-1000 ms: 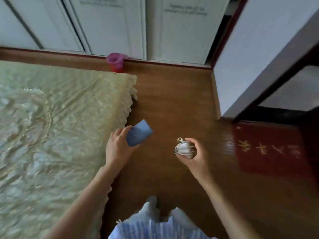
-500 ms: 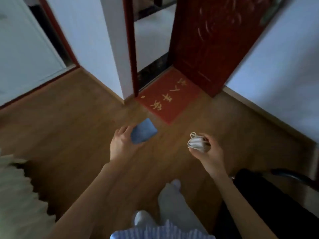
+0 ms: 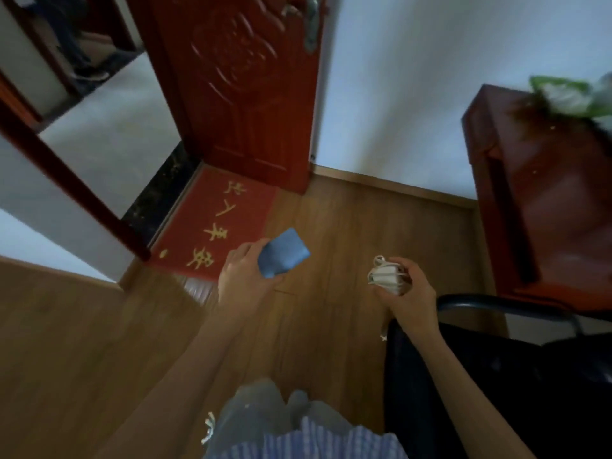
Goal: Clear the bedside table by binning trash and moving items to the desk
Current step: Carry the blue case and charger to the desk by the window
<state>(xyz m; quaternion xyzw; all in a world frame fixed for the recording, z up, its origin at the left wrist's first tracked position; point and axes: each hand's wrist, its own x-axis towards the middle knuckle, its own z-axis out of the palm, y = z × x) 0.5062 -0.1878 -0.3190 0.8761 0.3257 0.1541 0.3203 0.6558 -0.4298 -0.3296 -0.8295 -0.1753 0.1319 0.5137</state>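
Observation:
My left hand [image 3: 243, 276] grips a small flat blue packet [image 3: 284, 253] by one end, held over the wooden floor near the doormat. My right hand [image 3: 409, 293] is closed around a white charger block wrapped in its cable [image 3: 385, 276], with a cable end dangling below the hand. A dark red wooden desk [image 3: 543, 200] stands at the right against the white wall, beyond my right hand. The bedside table is out of view.
A black chair [image 3: 496, 376] with a curved metal arm sits just right of my right arm, before the desk. A green and white bag [image 3: 573, 94] lies on the desk's far end. A red door [image 3: 245, 87] stands open over a red doormat [image 3: 218, 223].
My view has swung right, away from the bed and past the doorway; the desk and the chair have come into sight. Both hands keep the same hold on their items.

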